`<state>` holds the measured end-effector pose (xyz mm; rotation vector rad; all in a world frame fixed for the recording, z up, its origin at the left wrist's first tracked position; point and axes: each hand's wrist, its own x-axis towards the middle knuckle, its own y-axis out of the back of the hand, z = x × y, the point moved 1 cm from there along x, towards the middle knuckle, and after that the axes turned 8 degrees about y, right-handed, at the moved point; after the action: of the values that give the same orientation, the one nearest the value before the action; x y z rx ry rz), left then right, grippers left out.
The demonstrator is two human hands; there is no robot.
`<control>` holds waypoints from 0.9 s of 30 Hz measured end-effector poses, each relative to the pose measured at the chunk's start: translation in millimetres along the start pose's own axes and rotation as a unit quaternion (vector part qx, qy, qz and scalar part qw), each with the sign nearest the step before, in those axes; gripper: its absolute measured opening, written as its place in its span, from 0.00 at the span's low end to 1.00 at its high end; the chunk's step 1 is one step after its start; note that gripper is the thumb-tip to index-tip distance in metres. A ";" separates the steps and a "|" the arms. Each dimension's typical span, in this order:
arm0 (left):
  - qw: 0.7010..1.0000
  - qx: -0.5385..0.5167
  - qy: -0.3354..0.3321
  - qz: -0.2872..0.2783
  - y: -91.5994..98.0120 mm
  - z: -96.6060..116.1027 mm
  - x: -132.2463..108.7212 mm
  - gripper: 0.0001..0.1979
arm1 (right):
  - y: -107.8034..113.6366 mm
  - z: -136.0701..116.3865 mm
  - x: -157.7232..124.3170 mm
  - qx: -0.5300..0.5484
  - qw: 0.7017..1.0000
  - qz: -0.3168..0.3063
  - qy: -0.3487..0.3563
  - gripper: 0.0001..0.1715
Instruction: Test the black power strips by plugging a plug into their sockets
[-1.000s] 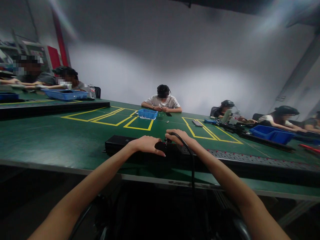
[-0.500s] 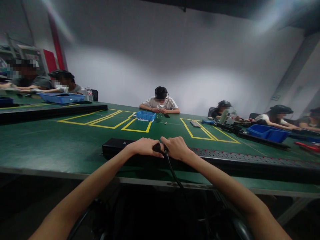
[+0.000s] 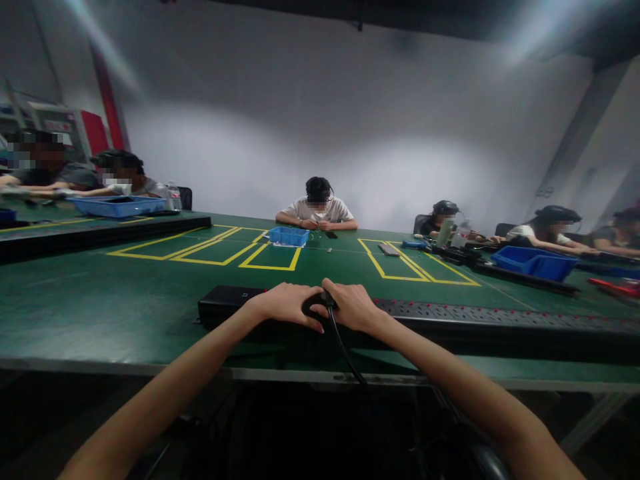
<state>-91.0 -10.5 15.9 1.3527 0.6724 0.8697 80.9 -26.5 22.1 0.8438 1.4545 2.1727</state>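
Both my hands meet over a long black power strip (image 3: 450, 315), which lies crosswise on the green table with a row of red marks along its top. My right hand (image 3: 351, 305) is closed around a black cable (image 3: 341, 343) near its thick end. From there the cable hangs down over the table's front edge. My left hand (image 3: 287, 303) curls round a dark bent part that looks like the same cable, its thumb apart below. The left fingertips are partly hidden behind the right hand. The strip's plain black end (image 3: 225, 303) shows left of my hands.
Yellow tape outlines (image 3: 267, 268) mark the green table (image 3: 150, 293). A small blue basket (image 3: 289, 237) stands ahead, with a co-worker (image 3: 317, 207) seated behind it. A grey flat object (image 3: 389, 249) lies to its right. Blue bins (image 3: 533, 263) and other people are at both sides.
The view has tilted up slightly. My left thumb has moved lower, and the gap between it and the fingers is wider. The right hand keeps its hold on the cable.
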 end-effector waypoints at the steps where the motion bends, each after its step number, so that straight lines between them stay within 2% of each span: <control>1: 1.000 0.003 -0.003 0.001 0.5 1.6 -0.1 0.34 | -1.2 -0.3 -1.6 0.006 1.000 0.008 -0.004 0.19; 6: 1.000 0.009 0.006 0.006 0.9 2.1 2.0 0.33 | -8.0 -1.8 -10.2 0.029 0.999 0.029 -0.017 0.16; 9: 1.000 0.000 0.013 -0.005 1.0 -1.3 5.6 0.34 | -14.8 6.5 -26.3 0.029 0.997 0.059 -0.041 0.23; 11: 1.000 -0.009 0.019 -0.014 -0.8 -4.1 8.4 0.34 | -21.7 22.2 -45.9 0.024 0.993 0.095 -0.063 0.32; 14: 0.999 -0.022 0.023 -0.029 -8.2 -9.2 12.4 0.33 | -33.8 60.3 -84.3 -0.009 0.993 0.101 -0.064 0.38; 17: 0.994 -0.037 0.047 -0.090 -17.0 -14.7 16.4 0.37 | -40.8 101.0 -118.1 -0.067 0.985 0.128 -0.091 0.35; 19: 0.989 -0.054 0.037 -0.135 -18.4 -17.2 20.8 0.37 | -42.7 117.4 -128.4 -0.082 0.986 0.135 -0.057 0.29; 21: 0.982 -0.064 0.036 -0.173 -16.3 -20.3 28.4 0.37 | -44.1 125.0 -127.2 -0.085 0.986 0.135 -0.048 0.24; 24: 0.977 -0.042 0.054 -0.203 -14.8 -30.4 45.5 0.38 | -47.2 128.8 -111.1 -0.082 0.985 0.137 -0.072 0.20; 27: 0.986 -0.036 0.044 -0.158 -22.4 -49.0 65.6 0.38 | -51.7 135.3 -92.7 -0.074 0.983 0.137 -0.093 0.19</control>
<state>-93.7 71.1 -7.3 1.1097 0.8892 0.6927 240.0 29.2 -12.2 1.2161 1.1276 2.2902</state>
